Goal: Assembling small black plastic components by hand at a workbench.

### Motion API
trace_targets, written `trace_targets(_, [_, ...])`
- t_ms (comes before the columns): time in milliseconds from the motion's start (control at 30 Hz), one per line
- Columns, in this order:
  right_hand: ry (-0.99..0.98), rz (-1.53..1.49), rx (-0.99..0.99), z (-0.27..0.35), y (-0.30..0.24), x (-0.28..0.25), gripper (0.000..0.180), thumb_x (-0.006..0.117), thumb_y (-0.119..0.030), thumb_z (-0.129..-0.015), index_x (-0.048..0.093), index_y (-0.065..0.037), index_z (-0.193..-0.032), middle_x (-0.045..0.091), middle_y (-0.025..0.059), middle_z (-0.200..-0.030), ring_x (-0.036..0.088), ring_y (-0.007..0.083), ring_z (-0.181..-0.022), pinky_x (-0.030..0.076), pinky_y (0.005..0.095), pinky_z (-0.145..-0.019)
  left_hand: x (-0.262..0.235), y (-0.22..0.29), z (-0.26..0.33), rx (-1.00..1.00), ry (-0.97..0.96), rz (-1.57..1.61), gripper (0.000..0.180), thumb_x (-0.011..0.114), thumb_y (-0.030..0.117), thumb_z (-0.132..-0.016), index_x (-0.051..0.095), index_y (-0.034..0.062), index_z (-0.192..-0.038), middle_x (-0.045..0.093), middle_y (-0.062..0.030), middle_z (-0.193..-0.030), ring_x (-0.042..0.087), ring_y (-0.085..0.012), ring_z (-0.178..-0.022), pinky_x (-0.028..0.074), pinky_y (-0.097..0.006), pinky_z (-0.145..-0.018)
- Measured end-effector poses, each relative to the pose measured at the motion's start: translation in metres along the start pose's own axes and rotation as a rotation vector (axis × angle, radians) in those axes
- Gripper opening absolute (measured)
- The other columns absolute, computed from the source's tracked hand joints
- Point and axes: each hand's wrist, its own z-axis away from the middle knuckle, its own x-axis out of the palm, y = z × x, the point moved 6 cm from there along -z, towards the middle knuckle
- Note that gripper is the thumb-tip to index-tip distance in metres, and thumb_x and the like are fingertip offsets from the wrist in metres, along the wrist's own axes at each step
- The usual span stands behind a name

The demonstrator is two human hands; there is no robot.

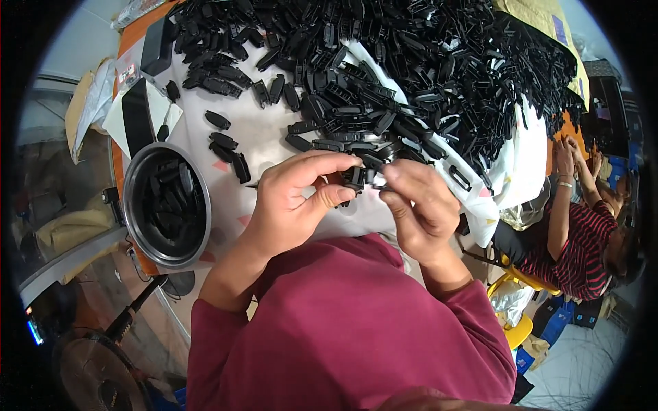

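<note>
In front of my chest, my left hand (295,195) pinches a small black plastic part (355,178) between thumb and fingers. My right hand (423,209) is closed at the other side of it, its fingertips slightly blurred around a small dark piece (375,186) that meets the part. Exactly how the two pieces join is hidden by the fingers. Just beyond my hands a large pile of similar long black plastic parts (329,92) covers the table. A few loose black parts (223,142) lie to the left of the pile.
A round metal bowl (205,205) with black parts stands at the left edge. Behind it lie a dark phone-like slab (137,116) and a black box (157,46). White plastic sheeting (524,161) lies right. Another person (572,240) works at the right; a fan (103,370) stands lower left.
</note>
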Motion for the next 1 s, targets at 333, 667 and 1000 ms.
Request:
trace_targets(333, [-0.229,0.307,-0.205,-0.012,-0.005,0.002,0.037,0.067,0.006,-0.062,0.061,0.000,-0.099,0.059,0.0121,-0.083,0.052,0.0195,-0.062,0.040,0.0269,-0.051,-0.003,0.022,-0.008,0.090,-0.127,-0.391,0.026,0.065,-0.002,-0.072,0.060,-0.0011,-0.098,0.062,-0.0109,-0.090,0.061,-0.0139,-0.072,0.049,-0.024,-0.059])
trace_targets(667, [-0.153,0.272,-0.116,0.008,0.004,0.033,0.041,0.068,0.004,-0.063,0.058,0.000,-0.103,0.060,0.0147,-0.086,0.055,0.0213,-0.065,0.044,0.0278,-0.053,0.002,-0.028,0.022,-0.215,0.161,0.401,0.035,0.059,-0.002,-0.079,0.052,-0.0030,-0.113,0.059,-0.0094,-0.102,0.057,-0.0129,-0.088,0.047,-0.023,-0.074])
trace_targets(1000, [-0.171,-0.259,0.532,0.049,0.035,0.045,0.028,0.063,-0.009,-0.079,0.056,0.005,-0.102,0.057,0.0080,-0.087,0.056,0.0107,-0.067,0.045,0.0189,-0.052,0.006,-0.052,0.056,-0.403,0.157,0.680,0.028,0.054,0.006,-0.085,0.050,-0.0038,-0.112,0.058,-0.0102,-0.104,0.053,-0.0139,-0.097,0.041,-0.026,-0.086])
